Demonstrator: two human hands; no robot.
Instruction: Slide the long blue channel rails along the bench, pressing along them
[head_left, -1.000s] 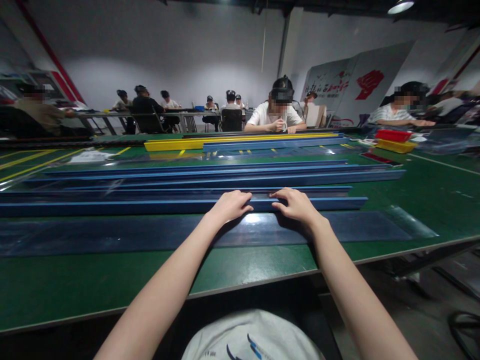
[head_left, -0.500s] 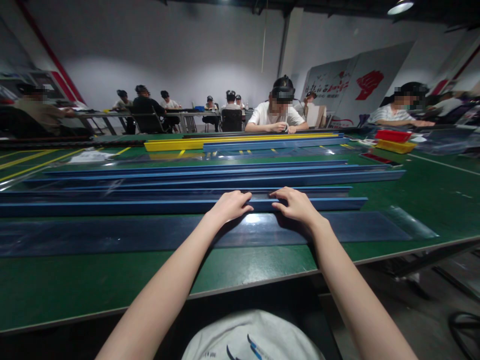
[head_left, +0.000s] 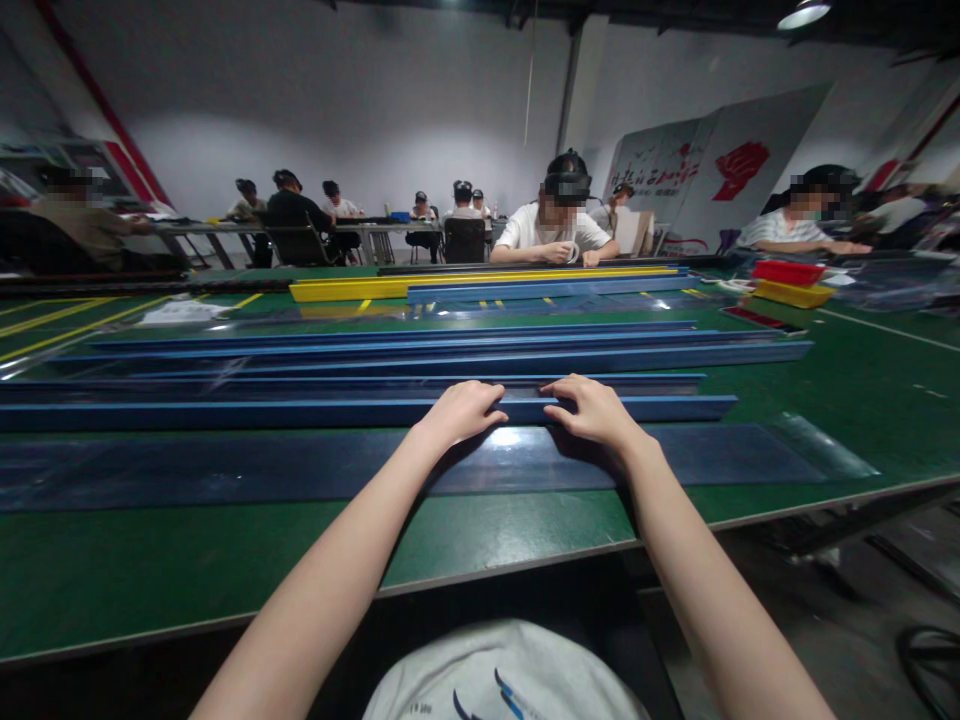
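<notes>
Gripping the near blue channel strip point(head_left: 225, 412) by its edge, the left hand point(head_left: 469, 408) and right hand point(head_left: 583, 405) curl thumb and fingers around it, a small gap between them; it lies on the green table point(head_left: 517, 540), beyond a clear plastic sheet point(head_left: 300, 465).

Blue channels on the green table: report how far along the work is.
Likely partway. The blue channels farther back look finished, judging by their raised sides. In hand is the nearest blue channel, with the left hand and right hand at its rim. The flat strip in front may be left; I cannot be sure.
</notes>
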